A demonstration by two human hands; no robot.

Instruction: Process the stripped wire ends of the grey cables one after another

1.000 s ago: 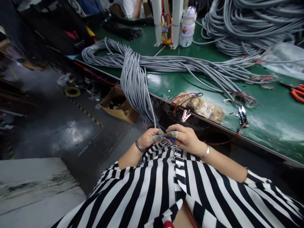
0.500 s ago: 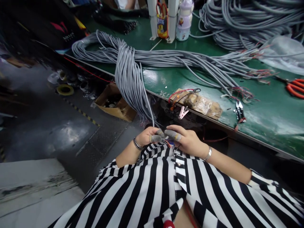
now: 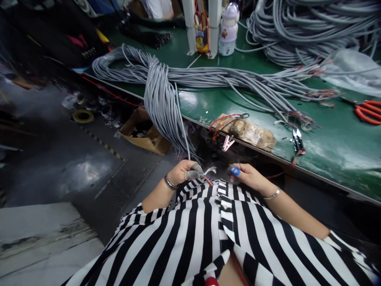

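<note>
My left hand (image 3: 185, 172), with grey finger cots, is closed on the end of one grey cable (image 3: 183, 140) that hangs off the green bench. Bare white and red strands stick out of that cable end to the right of my fingers. My right hand (image 3: 247, 176) is a short way to the right, apart from the left, its fingers pinched round a small blue tool (image 3: 235, 171). Both hands are held low in front of my striped shirt, below the bench edge.
A thick bundle of grey cables (image 3: 162, 91) drapes over the green bench (image 3: 327, 147). On it lie a taped block with clips (image 3: 247, 131), small snips (image 3: 297, 139), red-handled cutters (image 3: 367, 111), a bottle (image 3: 228, 29) and more coiled cable (image 3: 303, 28). A cardboard box (image 3: 144, 131) sits on the floor.
My hands were together at the cable end. The right hand has pulled away to the right with the blue tool, and bare strands show at the cable end in my left hand.
</note>
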